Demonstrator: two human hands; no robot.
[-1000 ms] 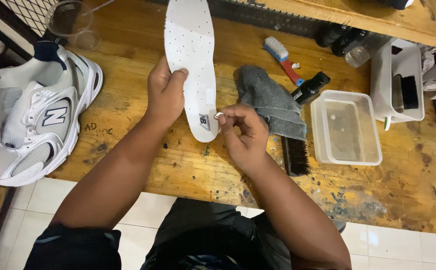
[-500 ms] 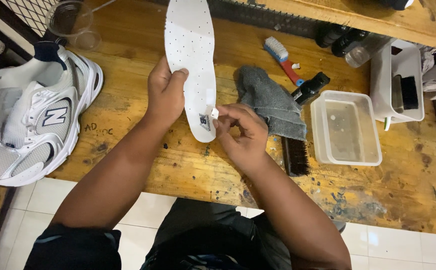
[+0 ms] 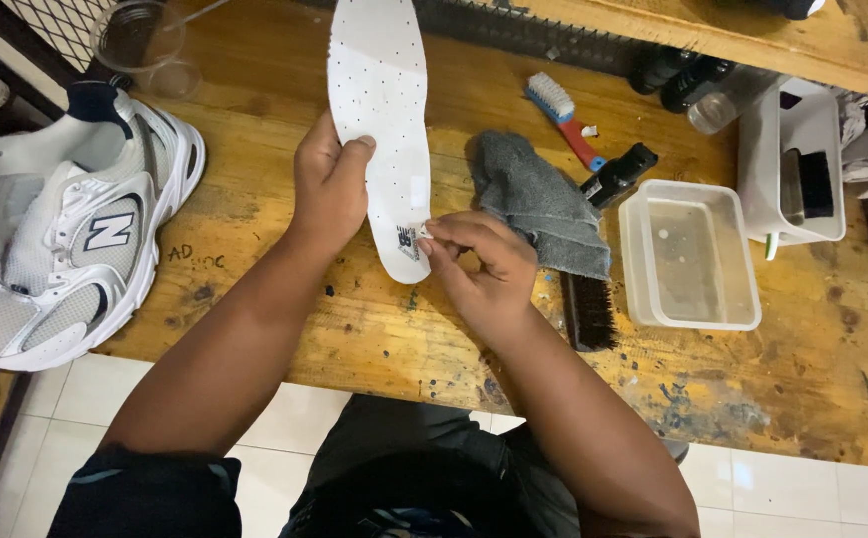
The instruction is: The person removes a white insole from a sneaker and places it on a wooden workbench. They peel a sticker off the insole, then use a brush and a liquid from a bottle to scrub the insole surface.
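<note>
Your left hand [image 3: 329, 189] is closed around the white insole [image 3: 382, 120] near its middle, thumb across the perforated face and the other fingers behind it, so the insole stands off the bench [image 3: 254, 229] with its heel end tipped down toward you. That grip keeps the heel steady and within reach of your right hand [image 3: 489, 269].

The fingers of your right hand are pinched together at the heel edge of the insole, beside the small dark printed mark, and seem to nip a tiny pale scrap there (it is too small to tell whether it is a sticker or a bit of cloth). The rest of that hand is curled loosely.

Just beyond your right fingers lies a folded grey cloth [image 3: 543, 204], with a dark bristle brush [image 3: 588, 309] poking out from under its near edge. Further right of them sits a clear plastic tub [image 3: 743, 259] with a little liquid in it. A small brush with a blue and red handle [image 3: 563, 118] lies beyond the cloth.

Well off to the left of your left fingers, a white and grey sneaker [image 3: 75, 239] rests on the end of the bench, its opening facing up.
</note>
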